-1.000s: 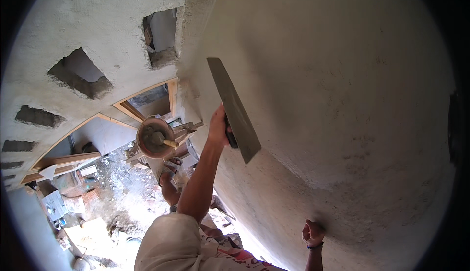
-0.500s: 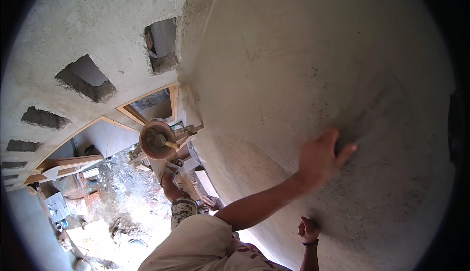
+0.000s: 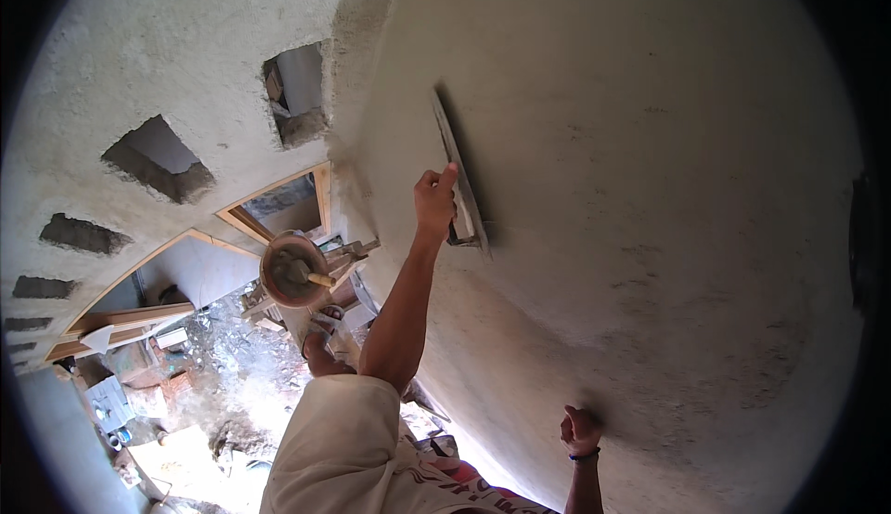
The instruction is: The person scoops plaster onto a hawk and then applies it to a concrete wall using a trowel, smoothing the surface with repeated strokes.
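Note:
My left hand (image 3: 434, 203) grips a plastering trowel (image 3: 471, 209) by its handle, thumb pointing up along it. The trowel's long thin blade is seen nearly edge-on, tilted against the curved plastered wall (image 3: 557, 189), casting a dark shadow there. Whether its whole face touches the plaster is hard to tell. Lower down, my right hand (image 3: 581, 432), with a dark band at the wrist, is curled into a loose fist close to the same wall. Nothing shows in its fingers. Fine scratches and rough patches mark the wall's lower right part.
Below stands a round bowl (image 3: 269, 282) of mortar with a wooden-handled tool (image 3: 321, 280) inside. My sandalled foot (image 3: 327, 317) is beside it on wooden planking. Rough square openings (image 3: 158, 156) and wood-framed openings (image 3: 325, 200) pierce the left wall. Rubble covers the ground far below.
My left hand has swept from the right up and leftward across the wall, and the trowel now shows clearly. My right hand has stayed nearly in place. The view has shifted slightly.

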`<state>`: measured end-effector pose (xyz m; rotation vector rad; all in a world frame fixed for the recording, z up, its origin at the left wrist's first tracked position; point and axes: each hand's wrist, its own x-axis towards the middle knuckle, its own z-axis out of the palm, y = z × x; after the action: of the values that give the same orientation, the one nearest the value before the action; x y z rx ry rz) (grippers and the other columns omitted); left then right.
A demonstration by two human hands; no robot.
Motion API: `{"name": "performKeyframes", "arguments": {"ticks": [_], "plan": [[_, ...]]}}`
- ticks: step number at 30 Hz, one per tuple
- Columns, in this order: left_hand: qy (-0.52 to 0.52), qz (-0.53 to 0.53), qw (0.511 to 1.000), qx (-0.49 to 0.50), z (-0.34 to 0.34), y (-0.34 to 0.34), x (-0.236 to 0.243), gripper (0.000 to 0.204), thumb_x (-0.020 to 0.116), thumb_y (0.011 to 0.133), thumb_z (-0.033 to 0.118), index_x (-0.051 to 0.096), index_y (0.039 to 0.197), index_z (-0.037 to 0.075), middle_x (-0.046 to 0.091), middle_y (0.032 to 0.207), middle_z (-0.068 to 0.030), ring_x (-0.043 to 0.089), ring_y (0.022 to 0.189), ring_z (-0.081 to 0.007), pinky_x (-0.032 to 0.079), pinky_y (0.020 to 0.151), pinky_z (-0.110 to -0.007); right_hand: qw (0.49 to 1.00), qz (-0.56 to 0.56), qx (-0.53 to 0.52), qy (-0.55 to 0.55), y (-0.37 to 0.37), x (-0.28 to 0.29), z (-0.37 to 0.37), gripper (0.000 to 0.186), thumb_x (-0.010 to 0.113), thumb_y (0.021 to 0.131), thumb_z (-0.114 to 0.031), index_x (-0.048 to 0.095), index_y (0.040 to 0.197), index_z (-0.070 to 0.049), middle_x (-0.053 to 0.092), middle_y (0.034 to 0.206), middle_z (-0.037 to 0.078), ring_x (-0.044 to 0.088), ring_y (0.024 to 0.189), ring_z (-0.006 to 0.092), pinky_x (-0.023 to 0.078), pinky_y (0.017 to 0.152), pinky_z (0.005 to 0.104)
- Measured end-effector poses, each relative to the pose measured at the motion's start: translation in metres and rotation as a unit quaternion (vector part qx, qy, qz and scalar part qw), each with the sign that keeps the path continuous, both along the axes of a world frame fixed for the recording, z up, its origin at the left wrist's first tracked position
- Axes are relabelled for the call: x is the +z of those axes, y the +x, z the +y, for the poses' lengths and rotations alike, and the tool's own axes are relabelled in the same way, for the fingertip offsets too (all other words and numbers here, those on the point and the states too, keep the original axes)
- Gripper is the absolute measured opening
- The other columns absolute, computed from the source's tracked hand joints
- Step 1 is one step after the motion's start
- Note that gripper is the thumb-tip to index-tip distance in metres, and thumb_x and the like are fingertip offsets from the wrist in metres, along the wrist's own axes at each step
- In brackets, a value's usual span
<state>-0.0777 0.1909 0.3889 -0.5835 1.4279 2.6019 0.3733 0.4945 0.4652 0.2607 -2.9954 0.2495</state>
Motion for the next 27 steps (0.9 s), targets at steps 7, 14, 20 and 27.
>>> {"name": "performKeyframes", "arguments": {"ticks": [7, 14, 20, 27], "plan": [[-0.236, 0.283, 0.930, 0.002, 0.046, 0.086, 0.199, 0.044, 0.069, 0.084, 0.042, 0.051, 0.079, 0.002, 0.047, 0.053, -0.0046, 0.044, 0.046, -0.0095, 0.038, 0.042, -0.026, 1.000, 0.007, 0.013, -0.012, 0.002, 0.012, 0.002, 0.037, 0.063, 0.070, -0.003, 0.062, 0.106, -0.012, 0.052, 0.056, 0.003, 0.050, 0.044, 0.0179, 0.041, 0.041, 0.0319], [-0.288, 0.445, 0.847, -0.050, 0.121, 0.239, 0.230, 0.041, 0.064, 0.086, 0.044, 0.049, 0.080, 0.007, 0.053, 0.061, -0.0073, 0.054, 0.044, -0.0188, 0.041, 0.039, -0.032, 1.000, 0.000, 0.026, -0.008, -0.005, 0.029, -0.003, 0.037, 0.063, 0.068, 0.000, 0.062, 0.104, -0.011, 0.057, 0.061, 0.003, 0.056, 0.050, 0.0215, 0.043, 0.046, 0.0326], [-0.220, 0.459, 0.846, -0.157, 0.114, 0.296, 0.181, 0.043, 0.064, 0.083, 0.048, 0.053, 0.087, 0.006, 0.058, 0.070, -0.0102, 0.060, 0.053, -0.0258, 0.047, 0.046, -0.036, 0.997, 0.024, 0.024, 0.073, 0.007, 0.004, 0.012, 0.028, 0.073, 0.075, -0.020, 0.062, 0.098, -0.010, 0.063, 0.071, 0.008, 0.059, 0.056, 0.0237, 0.046, 0.048, 0.0351], [0.123, -0.084, 0.988, 0.043, 0.016, 0.144, -0.044, 0.035, 0.066, 0.087, 0.034, 0.045, 0.074, 0.010, 0.041, 0.054, 0.0017, 0.038, 0.037, -0.0073, 0.032, 0.033, -0.024, 0.997, 0.043, 0.059, 0.004, -0.014, 0.036, -0.017, 0.041, 0.064, 0.066, 0.000, 0.061, 0.105, -0.010, 0.055, 0.058, 0.000, 0.055, 0.047, 0.0145, 0.043, 0.042, 0.0289]]}}
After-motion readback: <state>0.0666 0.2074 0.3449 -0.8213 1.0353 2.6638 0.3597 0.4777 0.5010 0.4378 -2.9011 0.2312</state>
